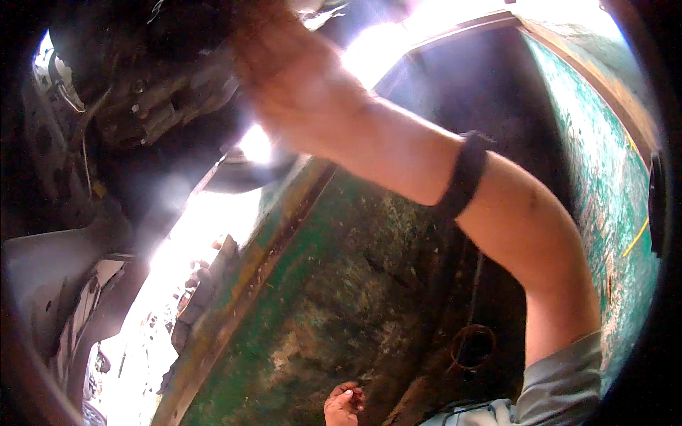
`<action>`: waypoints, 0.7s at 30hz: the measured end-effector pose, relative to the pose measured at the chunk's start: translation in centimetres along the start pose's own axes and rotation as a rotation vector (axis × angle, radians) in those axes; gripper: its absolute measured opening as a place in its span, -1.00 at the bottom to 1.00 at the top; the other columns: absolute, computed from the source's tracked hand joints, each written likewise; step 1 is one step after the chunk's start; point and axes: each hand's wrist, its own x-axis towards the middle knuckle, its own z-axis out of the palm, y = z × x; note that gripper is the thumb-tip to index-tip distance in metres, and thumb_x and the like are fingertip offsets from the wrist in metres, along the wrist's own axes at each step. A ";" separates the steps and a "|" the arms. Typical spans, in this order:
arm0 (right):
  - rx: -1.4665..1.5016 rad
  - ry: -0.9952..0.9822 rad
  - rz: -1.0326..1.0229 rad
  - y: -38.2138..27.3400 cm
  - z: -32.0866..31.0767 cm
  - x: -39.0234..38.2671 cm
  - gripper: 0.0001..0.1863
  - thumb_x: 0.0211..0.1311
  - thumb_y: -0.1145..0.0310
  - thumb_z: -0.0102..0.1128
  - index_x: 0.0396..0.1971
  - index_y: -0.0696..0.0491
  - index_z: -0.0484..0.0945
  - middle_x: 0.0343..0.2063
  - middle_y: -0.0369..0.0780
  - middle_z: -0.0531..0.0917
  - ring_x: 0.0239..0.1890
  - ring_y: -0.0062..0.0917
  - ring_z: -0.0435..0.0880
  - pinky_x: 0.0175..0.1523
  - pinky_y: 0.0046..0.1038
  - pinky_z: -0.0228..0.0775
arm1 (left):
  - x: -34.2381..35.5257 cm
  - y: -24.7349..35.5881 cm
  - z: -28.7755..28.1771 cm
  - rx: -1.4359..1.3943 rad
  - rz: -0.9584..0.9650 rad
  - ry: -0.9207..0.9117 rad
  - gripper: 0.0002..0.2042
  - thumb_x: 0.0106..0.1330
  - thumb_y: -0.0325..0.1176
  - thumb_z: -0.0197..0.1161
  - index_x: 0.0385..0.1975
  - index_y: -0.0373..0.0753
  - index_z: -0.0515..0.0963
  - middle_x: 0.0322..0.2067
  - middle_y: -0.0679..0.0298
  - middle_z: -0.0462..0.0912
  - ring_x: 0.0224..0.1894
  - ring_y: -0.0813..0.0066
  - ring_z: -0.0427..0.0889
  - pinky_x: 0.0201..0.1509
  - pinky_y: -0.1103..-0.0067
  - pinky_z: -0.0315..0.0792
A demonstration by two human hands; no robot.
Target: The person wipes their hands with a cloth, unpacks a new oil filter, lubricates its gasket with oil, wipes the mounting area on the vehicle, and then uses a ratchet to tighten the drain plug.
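My right arm, with a black band (465, 174) round the forearm and a grey sleeve (561, 380), reaches up and to the left. My right hand (284, 82) is against the dark, dirty underside of a vehicle (163, 92). Its fingers vanish into shadow, so whatever they touch is hidden. Low in the picture, my left hand (344, 405) shows only in part, its fingers curled in toward the thumb. Whether anything is inside that curl cannot be made out.
A worn green wall (312, 284), stained and edged by a rusty rail (234, 312), runs alongside. Another green wall (618, 234) curves at the right. A round rusty ring (474, 348) is near the lower right. A grey panel (57, 277) hangs at left; bright glare blots out parts beyond.
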 end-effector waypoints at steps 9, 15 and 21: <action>0.249 0.195 -0.046 1.9 1.6 -1.0 -0.57 0.18 0.24 0.05 0.01 0.12 0.55 0.10 -0.07 0.58 0.29 -0.23 0.42 0.45 -0.21 0.12 | 0.5 -1.1 -1.0 0.006 0.014 -0.041 -0.77 0.24 -0.35 0.23 -0.12 -0.18 0.58 -0.34 0.31 0.68 -0.34 0.49 0.61 -0.38 0.58 0.43; -0.004 0.279 -0.115 4.7 1.5 -1.8 -0.54 0.20 0.22 0.02 0.01 0.17 0.58 0.11 -0.11 0.59 0.27 -0.30 0.46 0.43 -0.17 0.14 | 1.5 -1.0 -0.9 0.012 -0.032 -0.019 -0.78 0.27 -0.36 0.21 -0.11 -0.17 0.57 -0.34 0.32 0.67 -0.35 0.49 0.60 -0.38 0.57 0.44; 0.282 0.015 0.008 3.1 -2.0 -1.7 -0.60 0.20 0.21 0.05 -0.04 0.08 0.62 0.11 -0.17 0.60 0.30 -0.34 0.43 0.44 -0.15 0.11 | 2.0 -0.6 0.3 -0.013 -0.062 -0.021 -0.79 0.29 -0.36 0.19 -0.10 -0.17 0.57 -0.33 0.32 0.67 -0.36 0.50 0.60 -0.36 0.59 0.45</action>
